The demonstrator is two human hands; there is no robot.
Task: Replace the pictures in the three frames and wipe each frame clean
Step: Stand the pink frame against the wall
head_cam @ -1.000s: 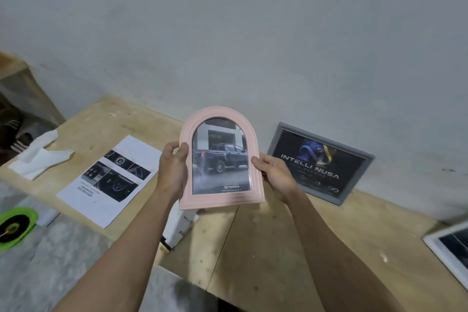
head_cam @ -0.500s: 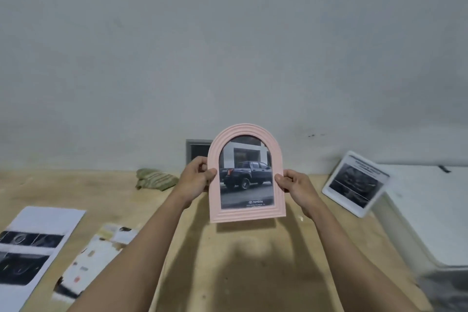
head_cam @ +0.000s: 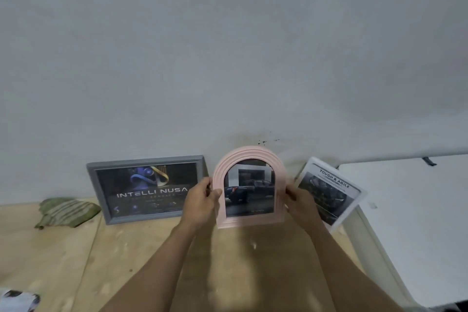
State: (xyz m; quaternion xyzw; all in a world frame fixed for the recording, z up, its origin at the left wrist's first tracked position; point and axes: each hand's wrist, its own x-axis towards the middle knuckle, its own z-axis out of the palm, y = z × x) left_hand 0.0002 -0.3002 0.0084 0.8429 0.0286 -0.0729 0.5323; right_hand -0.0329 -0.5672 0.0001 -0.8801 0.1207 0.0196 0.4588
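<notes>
The pink arched frame (head_cam: 248, 186) now sits farther out than half a second ago, close to the wall between the grey frame (head_cam: 145, 189) and the white frame (head_cam: 330, 194). Both hands, left (head_cam: 201, 201) and right (head_cam: 301, 201), grip its side edges above the counter (head_cam: 76, 256).

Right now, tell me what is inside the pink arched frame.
The pink arched frame holds a dark pickup photo. Both hands cover its side edges; its back is hidden.

The arched frame (head_cam: 249, 187) stands between the wide frame (head_cam: 145, 189) and the tilted frame (head_cam: 329, 191).
</notes>
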